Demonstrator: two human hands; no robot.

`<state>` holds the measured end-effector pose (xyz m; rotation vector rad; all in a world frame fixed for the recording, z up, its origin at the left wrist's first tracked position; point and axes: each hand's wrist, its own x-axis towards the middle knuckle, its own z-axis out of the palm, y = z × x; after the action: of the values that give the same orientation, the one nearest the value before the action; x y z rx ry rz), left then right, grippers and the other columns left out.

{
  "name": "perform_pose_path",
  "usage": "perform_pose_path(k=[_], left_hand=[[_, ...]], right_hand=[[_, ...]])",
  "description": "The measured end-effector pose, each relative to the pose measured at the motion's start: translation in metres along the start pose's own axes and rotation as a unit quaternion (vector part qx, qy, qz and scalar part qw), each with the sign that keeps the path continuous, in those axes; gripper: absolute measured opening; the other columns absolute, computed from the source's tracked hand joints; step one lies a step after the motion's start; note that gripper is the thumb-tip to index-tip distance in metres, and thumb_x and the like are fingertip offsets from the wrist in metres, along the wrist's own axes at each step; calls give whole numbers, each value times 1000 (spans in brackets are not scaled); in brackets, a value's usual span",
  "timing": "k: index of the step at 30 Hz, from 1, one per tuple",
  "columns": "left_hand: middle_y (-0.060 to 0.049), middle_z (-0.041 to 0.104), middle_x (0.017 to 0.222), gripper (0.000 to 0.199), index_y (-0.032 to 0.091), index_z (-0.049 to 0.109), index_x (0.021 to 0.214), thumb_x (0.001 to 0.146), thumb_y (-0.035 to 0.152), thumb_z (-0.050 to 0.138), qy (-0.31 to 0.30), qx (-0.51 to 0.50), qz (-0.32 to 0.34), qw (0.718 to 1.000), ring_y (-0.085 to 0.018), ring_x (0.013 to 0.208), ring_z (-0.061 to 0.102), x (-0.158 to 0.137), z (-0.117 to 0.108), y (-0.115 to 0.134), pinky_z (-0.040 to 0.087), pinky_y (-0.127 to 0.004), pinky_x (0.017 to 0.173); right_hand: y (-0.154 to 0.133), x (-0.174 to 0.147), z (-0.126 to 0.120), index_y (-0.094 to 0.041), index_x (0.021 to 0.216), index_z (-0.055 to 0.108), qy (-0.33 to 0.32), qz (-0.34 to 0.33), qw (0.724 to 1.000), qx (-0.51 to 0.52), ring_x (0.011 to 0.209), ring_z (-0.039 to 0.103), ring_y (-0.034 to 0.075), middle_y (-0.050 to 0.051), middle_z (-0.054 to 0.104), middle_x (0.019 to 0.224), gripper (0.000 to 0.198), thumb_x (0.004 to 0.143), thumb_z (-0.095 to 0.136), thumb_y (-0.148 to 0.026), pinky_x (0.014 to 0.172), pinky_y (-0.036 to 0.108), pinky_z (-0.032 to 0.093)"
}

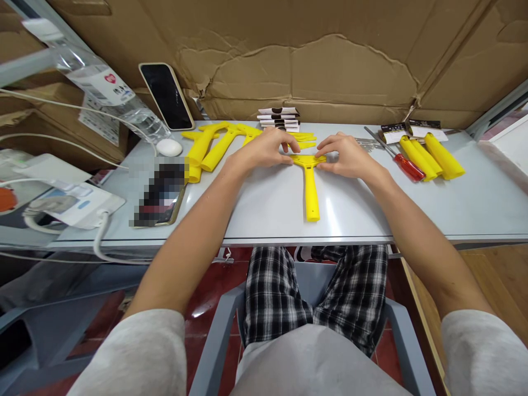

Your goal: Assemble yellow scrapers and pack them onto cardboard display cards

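A yellow T-shaped plastic handle (312,192) lies on the table, its crossbar away from me and its grip pointing towards me. My left hand (270,147) pinches the left end of the crossbar between thumb and fingers. At the right end, the thumb and fingers of my right hand (345,156) are closed on the crossbar in the same way. Just behind my hands are more yellow pieces (305,137), partly hidden. Several similar yellow handles (218,151) lie piled beyond my left forearm.
A red-handled screwdriver (408,166), yellow tube-like grips (444,157) and printed cards (429,132) lie on the right. Folded cards (279,118) are stacked at the back. Phones (167,96), a water bottle (111,88) and a power strip (84,203) with cables crowd the left.
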<state>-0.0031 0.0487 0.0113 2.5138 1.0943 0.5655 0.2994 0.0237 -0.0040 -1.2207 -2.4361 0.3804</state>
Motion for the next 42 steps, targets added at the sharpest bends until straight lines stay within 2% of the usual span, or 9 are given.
perform_pose_path(k=[3,6,18,31,36,42], left_hand=[[-6,87,107,23,21,89,108,85,24,89,-16,-13,4,1000,-21,92,76,-2,-1,3,56,-37,94],[-6,88,107,22,20,89,108,86,23,87,-20,-19,4,1000,-21,90,77,-2,-1,5,58,-37,93],[-5,87,103,20,21,90,106,87,19,86,-18,-12,7,1000,-21,90,78,1,1,1,59,-37,93],[-5,87,93,19,20,89,102,85,17,80,20,-30,17,999,-20,86,76,1,0,-1,60,-34,88],[-5,87,94,18,20,88,98,84,19,77,67,-40,15,997,-20,86,77,1,-3,-4,60,-35,89],[-7,87,98,17,20,87,97,86,25,75,90,-45,-14,995,-20,84,75,0,-3,-5,60,-35,88]], right_hand=[[0,0,1,-22,139,86,-10,4,1000,-17,142,57,25,11,64,157,55,94,78,-53,135,51,44],[3,0,2,-22,143,84,-22,2,999,-23,145,55,27,13,61,160,59,94,78,-55,136,54,44],[7,1,6,-19,128,89,1,-24,1000,0,131,58,21,14,69,142,49,101,69,-55,132,50,45],[-2,0,0,-23,123,88,11,4,1000,13,130,57,20,11,69,143,37,98,69,-41,130,48,44],[-1,-4,-4,-21,123,87,47,8,999,16,132,57,21,12,68,143,41,99,67,-48,132,49,46],[2,-7,-9,-16,120,86,92,12,996,13,133,58,21,14,68,142,48,102,57,-51,133,50,49]])
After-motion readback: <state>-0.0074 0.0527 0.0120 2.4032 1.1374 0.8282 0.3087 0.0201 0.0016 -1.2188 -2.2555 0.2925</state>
